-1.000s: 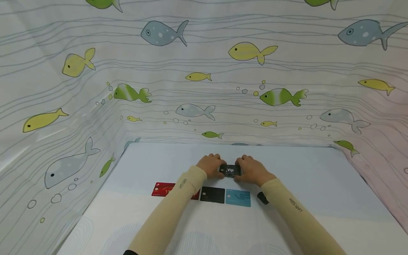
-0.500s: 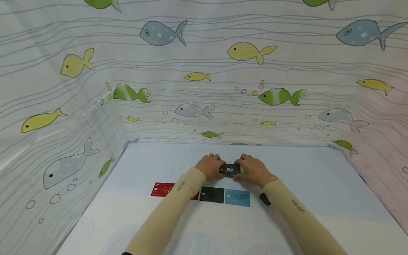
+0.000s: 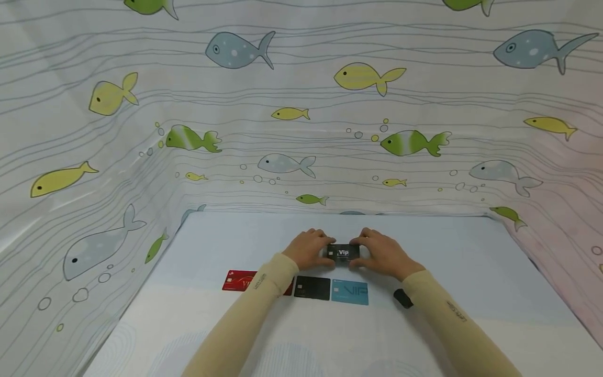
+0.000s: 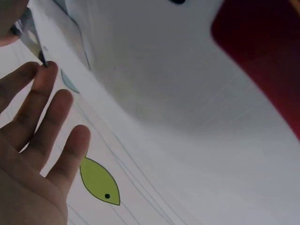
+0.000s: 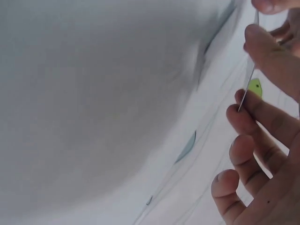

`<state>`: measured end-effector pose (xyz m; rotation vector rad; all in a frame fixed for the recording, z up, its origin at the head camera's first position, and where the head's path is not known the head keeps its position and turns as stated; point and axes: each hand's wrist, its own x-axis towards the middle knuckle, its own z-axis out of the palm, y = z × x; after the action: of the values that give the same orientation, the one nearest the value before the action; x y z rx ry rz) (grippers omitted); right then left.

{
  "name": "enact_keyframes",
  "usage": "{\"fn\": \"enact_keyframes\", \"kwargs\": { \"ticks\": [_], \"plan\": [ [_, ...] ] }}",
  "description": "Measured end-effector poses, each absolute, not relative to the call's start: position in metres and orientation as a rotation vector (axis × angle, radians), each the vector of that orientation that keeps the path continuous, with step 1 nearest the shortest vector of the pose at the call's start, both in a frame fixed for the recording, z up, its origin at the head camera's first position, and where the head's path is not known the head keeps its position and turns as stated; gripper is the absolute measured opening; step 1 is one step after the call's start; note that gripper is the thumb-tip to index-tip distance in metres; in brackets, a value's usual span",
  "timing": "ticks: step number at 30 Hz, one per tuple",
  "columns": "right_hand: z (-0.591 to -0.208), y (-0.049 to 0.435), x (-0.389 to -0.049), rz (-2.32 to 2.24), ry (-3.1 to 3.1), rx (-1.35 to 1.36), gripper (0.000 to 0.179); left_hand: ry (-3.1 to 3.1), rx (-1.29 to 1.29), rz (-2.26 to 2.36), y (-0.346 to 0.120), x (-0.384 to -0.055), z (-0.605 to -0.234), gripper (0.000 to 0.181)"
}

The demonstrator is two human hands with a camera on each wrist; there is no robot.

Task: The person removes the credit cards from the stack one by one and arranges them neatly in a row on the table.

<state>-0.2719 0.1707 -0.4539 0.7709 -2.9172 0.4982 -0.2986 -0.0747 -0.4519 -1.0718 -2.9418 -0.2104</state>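
A black card [image 3: 343, 253] lettered "Vip" is held up between both hands, its printed face toward the head camera. My left hand [image 3: 308, 250] pinches its left edge, and my right hand [image 3: 382, 252] pinches the right one, thumbs at the bottom. In the right wrist view the card [image 5: 252, 75] appears edge-on between thumb and fingertips. The left wrist view catches only a sliver of the card [image 4: 36, 42] at the fingertips. Below the hands, a dark card [image 3: 312, 288] and a blue VIP card [image 3: 349, 292] lie side by side on the table.
Left of the dark card lies red card surface [image 3: 237, 280], partly hidden by the left sleeve, so one card or two I cannot tell. A small black object [image 3: 403, 299] lies beside the right sleeve. Fish-print cloth [image 3: 292, 141] walls the white table [image 3: 452, 246].
Both hands have shifted slightly right with the Vip card still between them. My right forearm has swung right, showing more of the small black object. The cards on the table stay put.
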Motion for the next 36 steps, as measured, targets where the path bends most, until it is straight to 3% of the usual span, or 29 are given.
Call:
{"fn": "enact_keyframes", "kwargs": {
  "ticks": [36],
  "plan": [
    [-0.43,0.211,-0.228,0.561,-2.721,0.869,0.056,-2.708,-1.19,-0.389,-0.064,-0.258,-0.431,0.055]
  ]
}}
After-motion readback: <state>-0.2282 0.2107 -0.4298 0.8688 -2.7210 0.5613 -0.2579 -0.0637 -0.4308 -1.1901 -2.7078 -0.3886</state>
